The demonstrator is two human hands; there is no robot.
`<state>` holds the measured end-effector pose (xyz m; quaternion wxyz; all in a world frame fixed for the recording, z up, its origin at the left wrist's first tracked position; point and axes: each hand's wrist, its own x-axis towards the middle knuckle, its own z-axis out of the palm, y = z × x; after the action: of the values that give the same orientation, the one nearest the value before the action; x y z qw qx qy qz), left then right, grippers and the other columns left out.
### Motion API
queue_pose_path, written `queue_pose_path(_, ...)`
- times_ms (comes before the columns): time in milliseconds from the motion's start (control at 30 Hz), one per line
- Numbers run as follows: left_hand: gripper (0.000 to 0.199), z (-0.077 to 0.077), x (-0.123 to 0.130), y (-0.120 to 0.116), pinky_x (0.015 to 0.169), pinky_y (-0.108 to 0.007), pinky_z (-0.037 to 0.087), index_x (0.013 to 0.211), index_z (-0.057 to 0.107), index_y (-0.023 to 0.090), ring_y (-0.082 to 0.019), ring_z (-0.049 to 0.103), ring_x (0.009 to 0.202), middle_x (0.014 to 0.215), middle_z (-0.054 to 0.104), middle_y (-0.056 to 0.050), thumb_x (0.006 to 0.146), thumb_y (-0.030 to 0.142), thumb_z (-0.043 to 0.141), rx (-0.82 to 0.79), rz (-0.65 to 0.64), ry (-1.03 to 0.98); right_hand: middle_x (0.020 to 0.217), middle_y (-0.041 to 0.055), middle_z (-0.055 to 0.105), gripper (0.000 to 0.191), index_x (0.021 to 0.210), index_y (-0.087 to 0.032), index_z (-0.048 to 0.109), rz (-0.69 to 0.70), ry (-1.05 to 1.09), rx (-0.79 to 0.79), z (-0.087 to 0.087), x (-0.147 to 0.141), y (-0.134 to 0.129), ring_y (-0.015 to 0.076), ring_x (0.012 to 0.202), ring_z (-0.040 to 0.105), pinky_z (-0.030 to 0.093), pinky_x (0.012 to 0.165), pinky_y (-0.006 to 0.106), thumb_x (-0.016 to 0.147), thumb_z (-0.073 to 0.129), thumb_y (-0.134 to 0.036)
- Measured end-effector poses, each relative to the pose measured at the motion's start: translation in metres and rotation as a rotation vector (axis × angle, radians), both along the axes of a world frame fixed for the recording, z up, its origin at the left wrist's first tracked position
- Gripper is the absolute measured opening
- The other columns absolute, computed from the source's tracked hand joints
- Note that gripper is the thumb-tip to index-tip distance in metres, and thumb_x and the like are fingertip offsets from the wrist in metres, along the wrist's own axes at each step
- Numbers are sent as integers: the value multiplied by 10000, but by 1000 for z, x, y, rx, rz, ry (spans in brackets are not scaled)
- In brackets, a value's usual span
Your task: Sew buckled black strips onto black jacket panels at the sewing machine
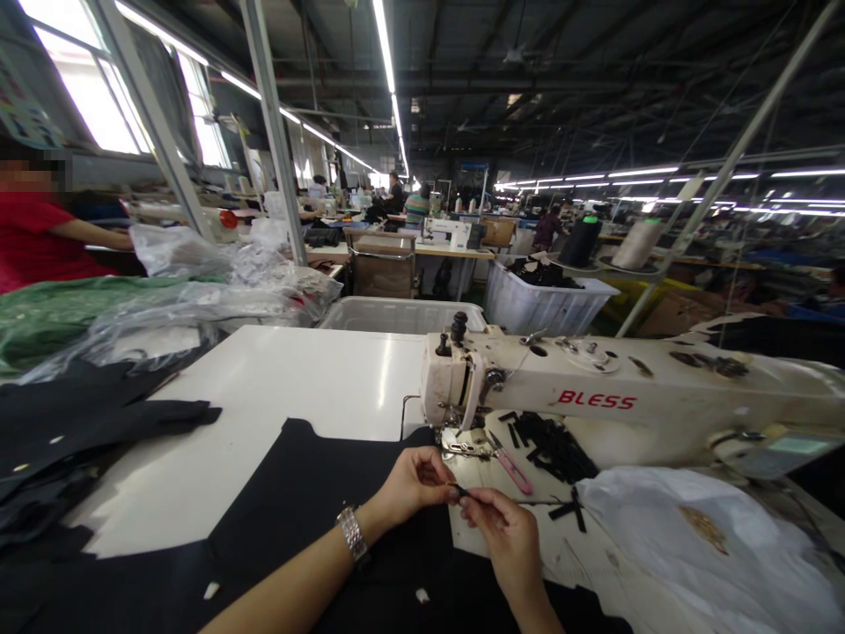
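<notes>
My left hand (417, 482), with a metal watch on its wrist, pinches one end of a small black strip (460, 492). At the other end, the thumb and fingertips of my right hand (507, 534) are closed on the same strip. A tiny gold-coloured bit shows by the left fingertips, too small to name. Both hands are just in front of the needle area of a white sewing machine (528, 387). Under my left forearm lies a flat black fabric panel (297, 502). Pink-handled thread snips (511, 462) rest beside the presser foot.
A pile of short black strips (551, 447) lies under the machine arm. Right of it, a white plastic bag (660, 519) holds small gold-coloured pieces (703, 528). More dark fabric (99, 423) covers the table's left side. A person in a red top (40, 238) works at left beside plastic-wrapped bundles.
</notes>
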<state>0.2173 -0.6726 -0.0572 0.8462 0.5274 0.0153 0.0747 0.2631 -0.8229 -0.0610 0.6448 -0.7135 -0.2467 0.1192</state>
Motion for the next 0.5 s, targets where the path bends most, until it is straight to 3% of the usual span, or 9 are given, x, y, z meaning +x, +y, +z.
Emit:
queue_pose_path(133, 321, 1, 1, 0, 519, -195, 488, 594, 503, 90, -111, 597, 513, 597, 625, -28, 487, 191, 789, -14, -2, 8, 585, 44, 639, 230, 701, -168, 659, 57, 143, 57, 4, 2, 2, 152, 528, 567, 454, 508, 243, 670, 642, -395)
queue_pose_path(333, 355, 5, 0, 5, 466, -209, 495, 807, 593, 78, -136, 600, 466, 566, 636, -47, 530, 213, 768, -59, -151, 98, 516, 29, 601, 273, 550, -133, 616, 149, 455, 150, 12, 6, 1, 86, 413, 482, 341, 395, 192, 581, 704, -390)
queue_pose_path(500, 367, 5, 0, 5, 496, -222, 495, 804, 614, 62, -149, 609, 499, 561, 625, -51, 531, 257, 762, 19, -121, 133, 492, 24, 595, 272, 529, -125, 607, 116, 508, 165, 10, 9, 2, 69, 390, 469, 310, 379, 173, 546, 719, -373)
